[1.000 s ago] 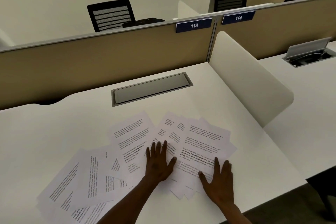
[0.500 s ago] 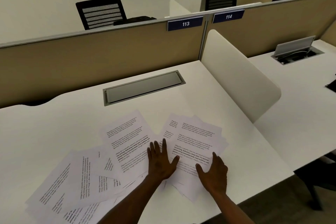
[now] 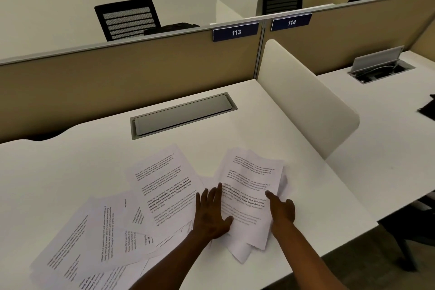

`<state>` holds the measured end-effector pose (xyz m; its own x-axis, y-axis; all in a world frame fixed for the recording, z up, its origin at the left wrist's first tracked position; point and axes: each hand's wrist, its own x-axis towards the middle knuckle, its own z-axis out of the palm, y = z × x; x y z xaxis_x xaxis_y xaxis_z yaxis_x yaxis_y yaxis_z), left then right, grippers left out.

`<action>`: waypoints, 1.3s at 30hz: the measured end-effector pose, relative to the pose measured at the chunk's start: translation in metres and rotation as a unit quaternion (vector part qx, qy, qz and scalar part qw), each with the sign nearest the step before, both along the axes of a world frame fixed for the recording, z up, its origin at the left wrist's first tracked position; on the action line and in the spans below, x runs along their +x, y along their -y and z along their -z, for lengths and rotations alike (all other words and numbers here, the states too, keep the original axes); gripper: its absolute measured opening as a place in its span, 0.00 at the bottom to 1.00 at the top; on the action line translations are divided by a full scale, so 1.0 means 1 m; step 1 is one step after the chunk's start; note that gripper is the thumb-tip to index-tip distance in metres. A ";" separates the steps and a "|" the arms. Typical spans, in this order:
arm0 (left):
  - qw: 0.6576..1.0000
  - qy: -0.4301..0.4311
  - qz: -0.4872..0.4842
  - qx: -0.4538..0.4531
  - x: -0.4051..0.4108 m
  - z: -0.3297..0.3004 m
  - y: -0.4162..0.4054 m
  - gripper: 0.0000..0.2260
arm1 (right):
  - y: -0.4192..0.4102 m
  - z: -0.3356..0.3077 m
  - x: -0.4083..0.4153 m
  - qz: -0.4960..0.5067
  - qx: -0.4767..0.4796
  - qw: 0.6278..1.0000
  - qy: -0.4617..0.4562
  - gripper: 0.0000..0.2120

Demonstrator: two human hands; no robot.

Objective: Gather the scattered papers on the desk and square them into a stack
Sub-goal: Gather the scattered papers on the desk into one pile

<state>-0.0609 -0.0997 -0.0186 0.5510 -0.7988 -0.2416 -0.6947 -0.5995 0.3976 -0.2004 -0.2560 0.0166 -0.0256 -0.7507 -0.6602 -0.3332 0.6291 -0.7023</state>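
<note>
white desk [image 3: 270, 110] with printed papers in two groups. right group [image 3: 253, 186]: several sheets overlapped into a rough bundle, edges ragged, corners sticking out at the bottom near the desk's front edge. left group [image 3: 98, 231]: sheets fanned and skewed toward the near left corner, one large sheet [image 3: 164, 186] angled between the two groups.

left hand [image 3: 210, 214] lies flat, fingers straight and a bit spread, palm down at the left edge of the right bundle, thumb on the bundle's paper. looks like it pins and backs that side so sheets stop against it. right hand [image 3: 281, 209] is at the bundle's right edge, fingers slightly bent, thumb over the top sheet; whether the fingers go under the edge i cannot tell, they are hidden. it seems to push the sheets inward toward the left hand rather than lift them.

judgement: step in hand is crowding the right-side sheets together between the two hands; the left group is not yet gathered, so the task is early. squaring not done, edges uneven.

closed cable tray lid [image 3: 183, 114] sits behind the papers, well apart. cream side divider [image 3: 303, 106] to the right, beige partition [image 3: 117, 82] with label 113 [image 3: 236, 32] behind.

risk: thin sheets may buckle or slide off the front edge.
</note>
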 end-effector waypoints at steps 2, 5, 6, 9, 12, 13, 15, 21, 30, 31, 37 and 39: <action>1.000 0.004 0.016 0.011 0.001 -0.002 -0.001 0.47 | 0.007 0.003 0.003 0.004 0.027 0.999 0.027 0.41; 0.999 0.007 0.030 0.025 -0.001 -0.004 -0.003 0.47 | 0.013 0.006 0.004 -0.014 0.016 0.999 0.044 0.26; 0.999 0.007 0.033 0.028 -0.001 -0.005 -0.004 0.46 | 0.014 0.006 0.005 -0.015 0.012 0.998 0.054 0.23; 0.999 0.006 0.041 0.031 -0.003 -0.006 -0.006 0.46 | 0.017 0.004 0.007 -0.032 -0.004 0.999 0.040 0.28; 0.999 0.008 0.036 0.028 -0.003 -0.006 -0.006 0.45 | 0.016 0.001 0.012 -0.015 -0.023 0.997 0.066 0.40; 0.999 0.008 0.031 0.023 -0.003 -0.006 -0.006 0.44 | 0.016 -0.001 0.014 -0.002 -0.023 0.996 0.086 0.43; 1.000 0.005 0.021 0.012 -0.003 -0.006 -0.006 0.44 | 0.016 -0.002 0.015 0.029 -0.008 0.993 0.113 0.46; 1.000 -0.006 0.005 -0.011 -0.001 -0.005 -0.007 0.42 | 0.006 0.003 0.004 -0.100 -0.030 0.987 0.122 0.29; 0.991 -0.055 -0.066 -0.101 0.003 -0.011 -0.019 0.37 | 0.021 -0.012 -0.024 -0.167 -0.129 0.968 0.135 0.30; 0.985 -0.078 -0.095 -0.125 0.004 -0.012 -0.021 0.37 | 0.028 -0.017 -0.029 -0.154 -0.131 0.967 0.153 0.29; 0.934 -0.178 -0.231 -0.207 0.012 -0.031 -0.028 0.28 | 0.063 -0.053 -0.056 -0.136 -0.105 0.957 0.232 0.26; 0.918 -0.225 -0.239 -0.222 0.015 -0.045 -0.026 0.25 | 0.068 -0.065 -0.061 -0.152 -0.095 0.950 0.256 0.26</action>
<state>-0.0455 -0.0741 0.0267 0.7883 -0.5666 -0.2399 -0.1003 -0.5031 0.8584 -0.2610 -0.3240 0.0814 0.4996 -0.7785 -0.3799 -0.0637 0.4043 -0.9124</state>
